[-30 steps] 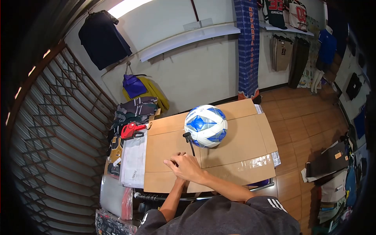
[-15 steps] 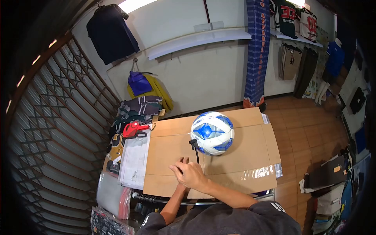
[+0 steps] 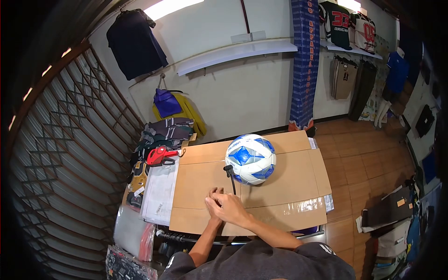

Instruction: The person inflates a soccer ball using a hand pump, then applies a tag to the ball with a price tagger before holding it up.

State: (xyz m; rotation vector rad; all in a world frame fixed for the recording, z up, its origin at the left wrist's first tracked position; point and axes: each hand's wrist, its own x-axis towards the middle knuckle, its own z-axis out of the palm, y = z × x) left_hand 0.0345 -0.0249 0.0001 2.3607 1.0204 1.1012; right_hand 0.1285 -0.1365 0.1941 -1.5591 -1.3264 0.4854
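A white and blue ball (image 3: 251, 159) rests on the cardboard (image 3: 280, 189) that covers the table. At its left side is a black nozzle (image 3: 228, 169) whose thin black hose runs down toward my hands. My right hand (image 3: 229, 208) lies over my left hand (image 3: 214, 205), just below the hose, near the front edge of the cardboard. The fingers of both hands are bent together, and whether anything is between them is hidden. Most of my left hand is covered by the right one.
Left of the cardboard lie white papers (image 3: 160, 186) and a red and black tool (image 3: 161, 156). Folded clothes (image 3: 165, 133) are stacked behind them. A folding metal gate (image 3: 74, 154) stands at the left, and plastic-wrapped packages (image 3: 135, 228) sit at the lower left.
The view has shifted slightly. My right hand has moved a little closer over my left hand. The ball and nozzle remain together on the cardboard.
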